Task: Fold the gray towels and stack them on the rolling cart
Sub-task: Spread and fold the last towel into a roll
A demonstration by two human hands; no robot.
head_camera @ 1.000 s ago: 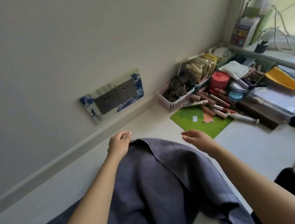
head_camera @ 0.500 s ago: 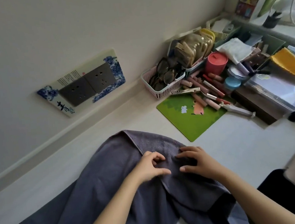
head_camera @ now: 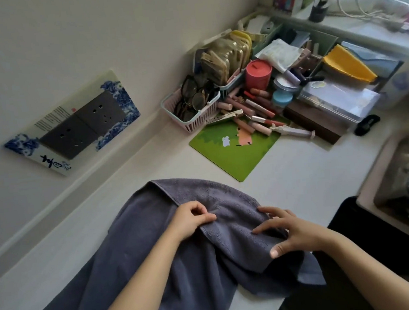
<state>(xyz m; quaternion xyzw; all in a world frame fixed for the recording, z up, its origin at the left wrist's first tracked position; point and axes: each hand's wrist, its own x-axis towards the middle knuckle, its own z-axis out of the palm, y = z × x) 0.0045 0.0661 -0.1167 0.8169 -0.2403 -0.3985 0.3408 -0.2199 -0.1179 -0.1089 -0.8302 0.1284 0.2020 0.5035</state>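
Gray towel under 2 hands on the table

The left hand [head_camera: 190, 220] pinches a fold of the gray towel [head_camera: 137, 247]; the right hand [head_camera: 289, 234] rests on it with spread fingers [head_camera: 266, 226], near the table [head_camera: 300, 183] edge.

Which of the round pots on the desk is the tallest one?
The red pot, standing behind the lipsticks. It rises well above the low blue-lidded jar and the flat clear-lidded one.
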